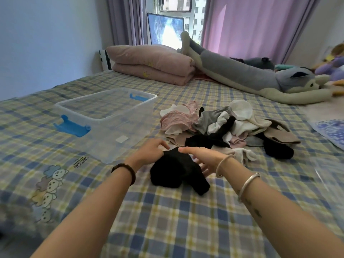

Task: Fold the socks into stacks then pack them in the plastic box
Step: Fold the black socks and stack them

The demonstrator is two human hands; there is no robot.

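Observation:
A black sock (176, 172) lies bunched on the plaid bed sheet in front of me. My left hand (150, 151) pinches its far left edge with curled fingers. My right hand (202, 157) holds its far right side, thumb on top and fingers spread beneath the fabric. Just beyond lies a loose pile of socks (223, 125) in white, pink, grey, beige and black. The clear plastic box (104, 116) with blue latches stands open to the left of the pile, with nothing visible inside.
A folded pink quilt (152, 62) and a long grey plush toy (251, 73) lie at the back of the bed. More plush toys sit at the far right. A blue patterned sheet (329, 131) lies at the right edge.

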